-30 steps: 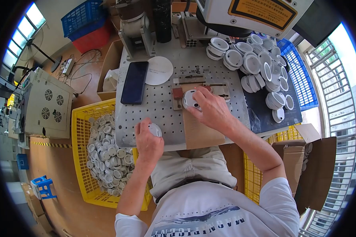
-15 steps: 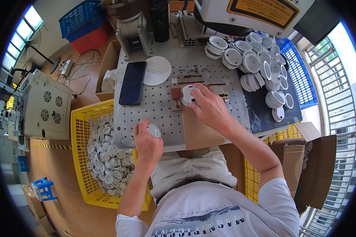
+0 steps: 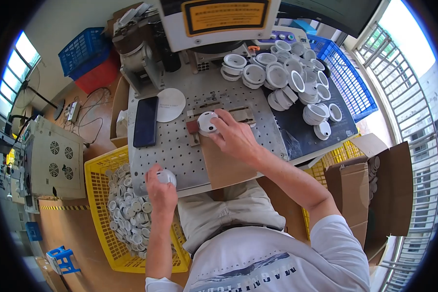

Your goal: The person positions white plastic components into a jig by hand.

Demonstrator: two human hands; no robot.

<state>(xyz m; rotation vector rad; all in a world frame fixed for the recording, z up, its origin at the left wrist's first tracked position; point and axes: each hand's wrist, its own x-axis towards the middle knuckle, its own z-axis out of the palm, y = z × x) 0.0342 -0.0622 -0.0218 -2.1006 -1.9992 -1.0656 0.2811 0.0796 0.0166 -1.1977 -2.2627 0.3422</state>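
Note:
My right hand (image 3: 236,138) is closed on a white round plastic cover (image 3: 206,122) with small dark holes. This cover sits at the fixture (image 3: 231,116), against a reddish-brown block (image 3: 192,127). My left hand (image 3: 161,192) grips a second white round cover (image 3: 167,177) near the front left edge of the perforated metal table (image 3: 180,163); its fingers partly hide that cover. A strip of brown cardboard (image 3: 225,165) runs from the fixture over the front edge, below my right hand.
A phone (image 3: 145,121) and a pale disc (image 3: 171,105) lie at the left. White ring-shaped parts (image 3: 277,76) are stacked at the right, by a blue basket (image 3: 348,80). A yellow basket (image 3: 100,214) of white parts stands lower left. A white machine head (image 3: 173,24) overhangs the back.
The camera view has turned, so the table and both hands appear further left. Each hand keeps its grip on a white cover; the right one's cover stays at the fixture.

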